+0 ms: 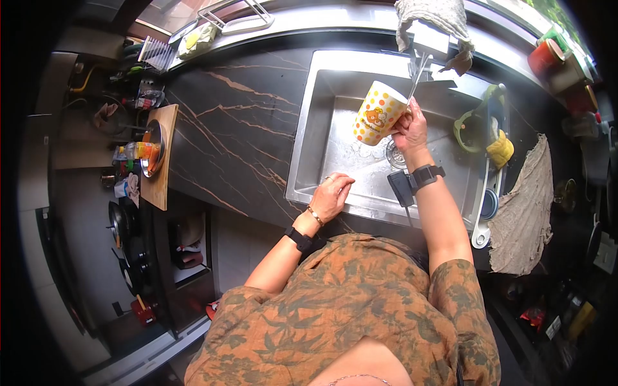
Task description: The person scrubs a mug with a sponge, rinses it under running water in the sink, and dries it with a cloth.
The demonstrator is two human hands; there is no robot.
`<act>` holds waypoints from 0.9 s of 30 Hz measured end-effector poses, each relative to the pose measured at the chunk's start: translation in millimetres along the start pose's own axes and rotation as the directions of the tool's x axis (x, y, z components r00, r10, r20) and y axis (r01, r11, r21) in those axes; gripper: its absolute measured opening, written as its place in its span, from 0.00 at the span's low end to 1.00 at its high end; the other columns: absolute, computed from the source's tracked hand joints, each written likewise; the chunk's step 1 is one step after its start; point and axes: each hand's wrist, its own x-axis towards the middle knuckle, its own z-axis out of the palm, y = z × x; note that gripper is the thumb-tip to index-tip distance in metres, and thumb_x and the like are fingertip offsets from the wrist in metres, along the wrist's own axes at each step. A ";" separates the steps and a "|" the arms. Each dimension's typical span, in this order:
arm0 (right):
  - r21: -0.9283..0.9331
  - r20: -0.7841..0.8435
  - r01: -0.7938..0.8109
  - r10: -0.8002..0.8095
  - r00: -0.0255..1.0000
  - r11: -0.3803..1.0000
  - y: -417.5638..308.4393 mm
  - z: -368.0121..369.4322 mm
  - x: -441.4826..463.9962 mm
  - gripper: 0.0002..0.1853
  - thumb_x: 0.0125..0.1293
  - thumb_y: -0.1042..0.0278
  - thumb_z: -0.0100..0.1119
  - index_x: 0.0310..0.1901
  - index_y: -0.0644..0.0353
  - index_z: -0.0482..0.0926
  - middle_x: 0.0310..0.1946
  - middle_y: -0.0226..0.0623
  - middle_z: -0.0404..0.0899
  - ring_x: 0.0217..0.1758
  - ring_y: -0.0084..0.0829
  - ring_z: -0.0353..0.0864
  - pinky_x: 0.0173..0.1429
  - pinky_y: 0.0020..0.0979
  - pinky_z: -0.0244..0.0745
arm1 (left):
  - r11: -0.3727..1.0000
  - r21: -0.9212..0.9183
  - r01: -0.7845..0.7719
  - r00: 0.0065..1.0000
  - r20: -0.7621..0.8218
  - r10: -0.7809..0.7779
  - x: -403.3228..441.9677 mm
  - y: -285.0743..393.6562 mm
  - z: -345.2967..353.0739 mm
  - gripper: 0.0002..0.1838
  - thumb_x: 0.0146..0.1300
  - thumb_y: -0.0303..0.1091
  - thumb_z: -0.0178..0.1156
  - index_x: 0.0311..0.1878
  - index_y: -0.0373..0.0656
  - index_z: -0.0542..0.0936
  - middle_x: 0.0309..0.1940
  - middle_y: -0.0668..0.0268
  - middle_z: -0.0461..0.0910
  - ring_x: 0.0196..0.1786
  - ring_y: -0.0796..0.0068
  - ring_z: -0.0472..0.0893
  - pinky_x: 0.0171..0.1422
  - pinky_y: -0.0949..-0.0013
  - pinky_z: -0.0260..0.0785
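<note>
A mug with yellow and orange dots and a cartoon bear is held tilted over the sink, below the tap. My right hand is closed on its handle side; the handle itself is mostly hidden by the fingers. A thin bright streak runs down from the tap beside the mug, and I cannot tell whether it is water. The steel sink has a wet floor and a round drain. My left hand hangs at the sink's front rim, fingers loosely bent and holding nothing.
Right of the sink are a green-rimmed strainer, a yellow sponge-like item and a spread grey cloth. Another cloth drapes over the tap. Dark veined countertop extends left towards a wooden board.
</note>
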 end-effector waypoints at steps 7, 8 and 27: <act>-0.010 0.179 -0.030 0.031 0.983 1.000 -7.6 2.0 -12.3 0.11 0.71 0.60 0.48 0.31 0.51 0.72 0.13 0.20 0.58 0.14 0.16 0.54 0.20 0.19 0.53 | 1.000 0.003 0.001 1.000 -0.005 -0.001 -0.7 -1.4 0.8 0.06 0.60 0.22 0.57 0.41 0.37 0.79 0.39 0.57 0.78 0.42 0.57 0.79 0.46 0.65 0.73; -0.033 0.188 -0.020 0.026 0.982 0.999 -9.1 1.7 -15.4 0.11 0.71 0.60 0.47 0.32 0.52 0.73 0.14 0.21 0.59 0.16 0.16 0.56 0.22 0.19 0.55 | 1.000 0.003 0.006 1.000 -0.007 -0.006 -0.7 -0.9 0.3 0.06 0.60 0.22 0.57 0.41 0.37 0.79 0.39 0.57 0.78 0.42 0.57 0.79 0.46 0.65 0.72; -0.249 0.058 0.066 -0.053 0.997 0.966 -9.5 -61.8 -29.1 0.12 0.72 0.59 0.49 0.39 0.58 0.77 0.18 0.24 0.63 0.27 0.22 0.67 0.36 0.23 0.66 | 0.999 0.017 -0.042 0.999 -0.019 0.043 -2.8 -0.4 0.5 0.07 0.60 0.22 0.56 0.41 0.37 0.79 0.39 0.57 0.78 0.43 0.58 0.79 0.47 0.65 0.72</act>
